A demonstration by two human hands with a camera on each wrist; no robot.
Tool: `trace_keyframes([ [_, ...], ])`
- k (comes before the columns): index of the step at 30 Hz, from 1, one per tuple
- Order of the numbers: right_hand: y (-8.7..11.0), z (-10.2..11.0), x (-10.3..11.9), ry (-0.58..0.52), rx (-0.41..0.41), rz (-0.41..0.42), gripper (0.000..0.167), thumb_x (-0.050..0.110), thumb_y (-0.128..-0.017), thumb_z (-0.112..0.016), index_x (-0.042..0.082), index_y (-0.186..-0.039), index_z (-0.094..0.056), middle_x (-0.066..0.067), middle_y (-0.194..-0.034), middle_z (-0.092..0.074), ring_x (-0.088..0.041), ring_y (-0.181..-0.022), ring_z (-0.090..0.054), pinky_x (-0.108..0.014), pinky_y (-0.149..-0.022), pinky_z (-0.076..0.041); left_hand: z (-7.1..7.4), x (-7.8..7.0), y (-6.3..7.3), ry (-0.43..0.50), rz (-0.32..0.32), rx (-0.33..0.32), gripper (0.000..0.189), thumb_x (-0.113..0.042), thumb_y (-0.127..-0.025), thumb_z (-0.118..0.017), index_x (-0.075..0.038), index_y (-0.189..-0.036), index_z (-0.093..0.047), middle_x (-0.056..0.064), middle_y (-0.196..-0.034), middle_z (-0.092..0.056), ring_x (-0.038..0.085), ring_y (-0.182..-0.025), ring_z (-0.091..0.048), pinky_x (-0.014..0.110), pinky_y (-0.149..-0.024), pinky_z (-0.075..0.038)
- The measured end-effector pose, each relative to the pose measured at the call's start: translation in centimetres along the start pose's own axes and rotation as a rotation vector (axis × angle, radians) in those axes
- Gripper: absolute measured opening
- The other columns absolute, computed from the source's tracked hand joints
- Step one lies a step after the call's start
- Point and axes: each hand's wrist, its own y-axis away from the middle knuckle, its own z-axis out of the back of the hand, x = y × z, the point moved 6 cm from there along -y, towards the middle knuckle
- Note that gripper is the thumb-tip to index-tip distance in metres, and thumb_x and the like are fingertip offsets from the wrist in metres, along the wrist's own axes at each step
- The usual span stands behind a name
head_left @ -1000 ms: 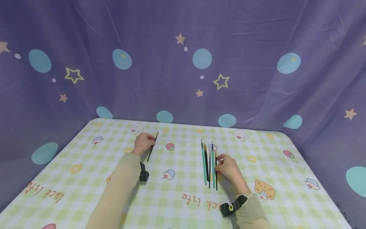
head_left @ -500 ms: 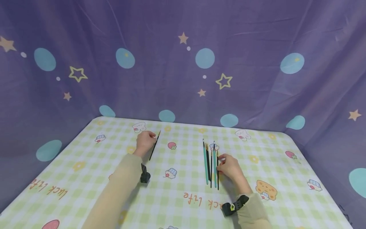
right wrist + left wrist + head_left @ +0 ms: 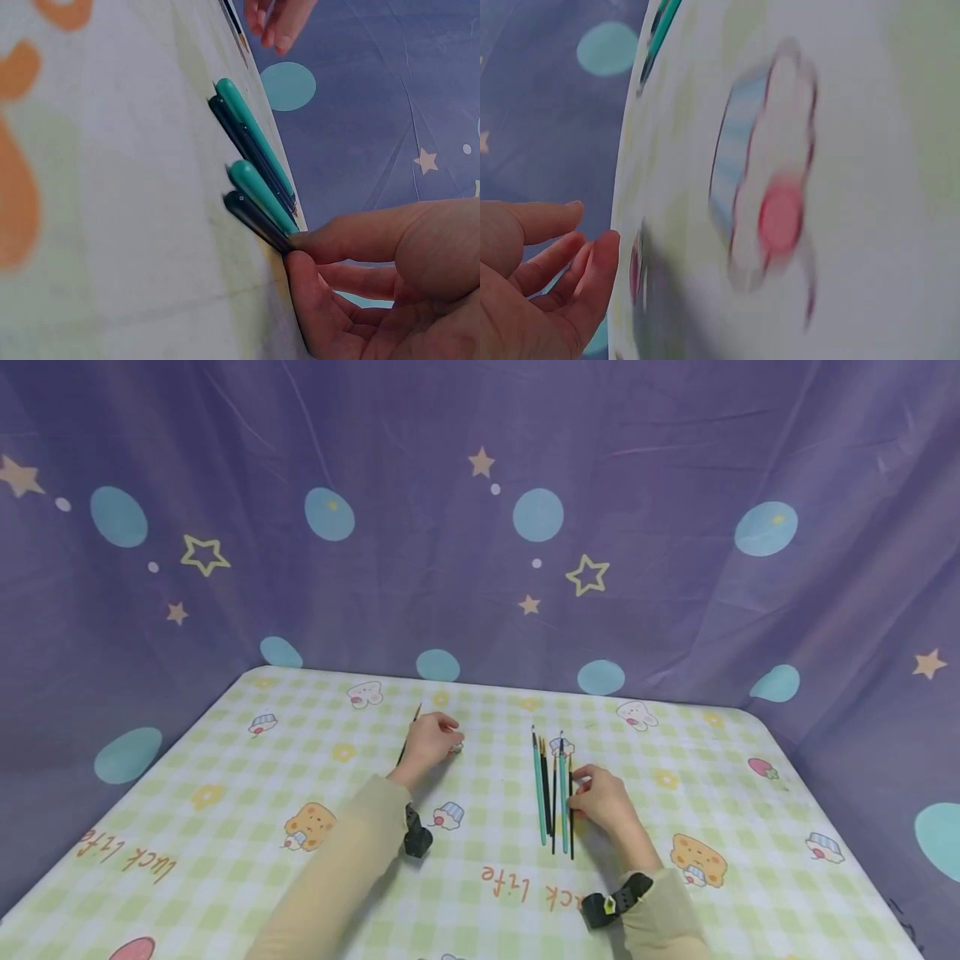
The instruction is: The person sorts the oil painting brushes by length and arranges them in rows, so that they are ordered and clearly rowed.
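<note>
Two teal paintbrushes (image 3: pixel 564 818) and several slim black paintbrushes (image 3: pixel 554 818) lie side by side, bristles pointing away, the right hand (image 3: pixel 603 797) pinching the rightmost black one (image 3: pixel 572 837), while a lone dark paintbrush (image 3: pixel 417 713) slants well apart, partly hidden by the open-fingered left hand (image 3: pixel 429 739).

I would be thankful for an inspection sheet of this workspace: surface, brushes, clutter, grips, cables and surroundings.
Surface: green-and-white checked cover, printed with cupcakes, flowers and lettering.
Job's things: one lone paintbrush, black, partly hidden by the left grip; teal paintbrushes and black paintbrushes lie roughly side by side towards the right.
Clutter: nothing seen.
Grips: the left one holds nothing, fingers relaxed; the right grip pinches the rightmost black paintbrush. Each wrist wears a black device.
Cables: nothing seen.
Surroundings: purple curtain behind, patterned with stars and blue rounds.
</note>
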Motion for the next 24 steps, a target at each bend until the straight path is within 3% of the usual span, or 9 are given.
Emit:
trace_keyframes([
  [6,0.1,0.0,0.0,-0.003,-0.009,0.004,0.042,0.0,-0.073,-0.066,-0.004,-0.113,-0.053,-0.009,-0.078,-0.054,-0.013,-0.057,-0.055,-0.025,-0.053,-0.05,-2.9,-1.3,0.8,0.081,0.002,0.068,0.023,-0.01,-0.079,-0.066,0.0,-0.099,-0.064,0.01,-0.084,-0.064,0.016,-0.059,-0.062,0.022,-0.051,-0.051],
  [14,0.1,-0.1,0.0,-0.027,0.003,-0.002,0.041,0.0,-0.073,-0.066,-0.003,-0.113,-0.053,-0.009,-0.079,-0.053,-0.014,-0.058,-0.055,-0.025,-0.054,-0.05,-6.1,-3.2,2.2,0.142,-0.008,0.161,0.027,-0.013,-0.078,-0.068,0.001,-0.101,-0.063,0.009,-0.081,-0.064,0.022,-0.057,-0.063,0.024,-0.051,-0.049],
  [24,0.2,0.0,0.1,-0.035,0.003,-0.009,0.042,-0.001,-0.073,-0.066,-0.003,-0.113,-0.053,-0.009,-0.078,-0.053,-0.013,-0.057,-0.056,-0.025,-0.054,-0.051,-9.4,-4.5,2.9,0.21,0.023,0.225,0.027,-0.013,-0.076,-0.07,0.0,-0.098,-0.062,0.006,-0.076,-0.066,0.017,-0.049,-0.06,0.024,-0.051,-0.049],
])
